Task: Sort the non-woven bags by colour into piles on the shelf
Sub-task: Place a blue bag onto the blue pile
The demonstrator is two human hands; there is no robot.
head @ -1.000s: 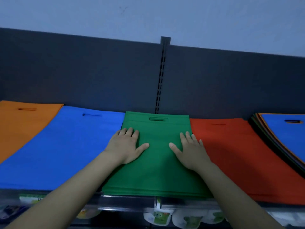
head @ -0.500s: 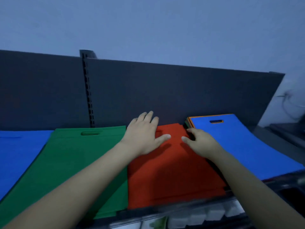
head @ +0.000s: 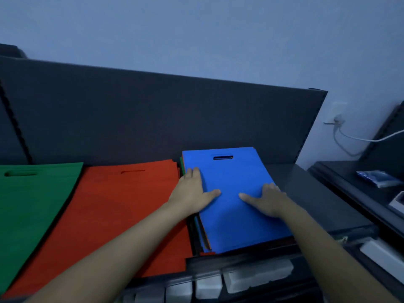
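A blue bag [head: 231, 176] with a cut-out handle lies on top of a mixed stack [head: 197, 232] at the right of the shelf; green, orange and dark edges show beneath it. My left hand [head: 192, 193] lies flat on the blue bag's left edge, fingers straight and thumb spread onto the blue. My right hand [head: 266, 202] is at its right edge, fingers bent over the edge and thumb on top. Left of the stack lies the red bag pile [head: 122, 206], then the green bag pile [head: 32, 200].
Bare dark shelf [head: 317, 193] runs right of the stack, with a dark back panel [head: 153, 119] behind. A second shelf at far right holds a blue packet [head: 379, 178]. A white cable [head: 349, 138] hangs on the wall. White items [head: 251, 274] sit below the front edge.
My view swung right. Both hands left the green pile, crossed the red pile and now rest on the blue bag atop the mixed stack.
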